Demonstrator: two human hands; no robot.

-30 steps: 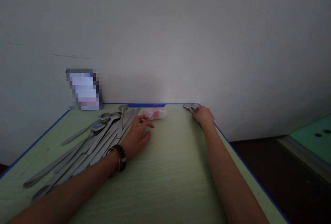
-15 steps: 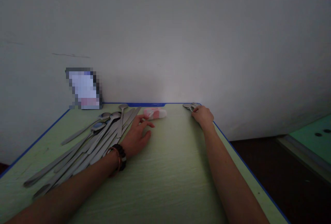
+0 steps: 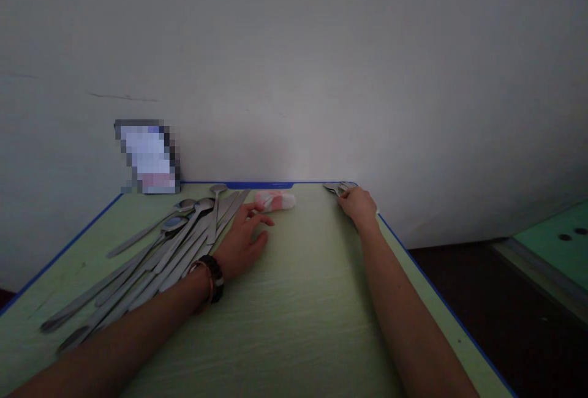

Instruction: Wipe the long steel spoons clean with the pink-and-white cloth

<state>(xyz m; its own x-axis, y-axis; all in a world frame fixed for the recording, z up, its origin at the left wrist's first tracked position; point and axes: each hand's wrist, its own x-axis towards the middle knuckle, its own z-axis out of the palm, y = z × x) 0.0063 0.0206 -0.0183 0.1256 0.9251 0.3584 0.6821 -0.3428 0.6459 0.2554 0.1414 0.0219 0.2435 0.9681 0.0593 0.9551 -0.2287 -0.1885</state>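
At the table's far right corner, my right hand [image 3: 359, 205] is closed on a fork [image 3: 345, 186], whose tines point toward the wall. Another metal piece [image 3: 331, 187], its kind hard to make out, lies just left of that fork. My left hand [image 3: 245, 236] is open over the table, fingers apart. Its fingertips reach a pink-and-white bundle [image 3: 275, 201], perhaps touching it. Left of this hand lies a spread of metal spoons [image 3: 203, 205] and table knives [image 3: 232, 208], their handles pointing toward me. My left forearm hides some of the handles.
A pixelated phone-like screen [image 3: 149, 156] leans on the wall [image 3: 294, 79] at the back left. The pale green table [image 3: 294, 324] has a blue edge. Right of it is a dark floor [image 3: 482, 294] and a green surface [image 3: 555, 239] with dark holes.
My right hand has shifted very slightly left and toward me, and more of the fork's tines shows. My left hand and the cutlery beside it stay put.
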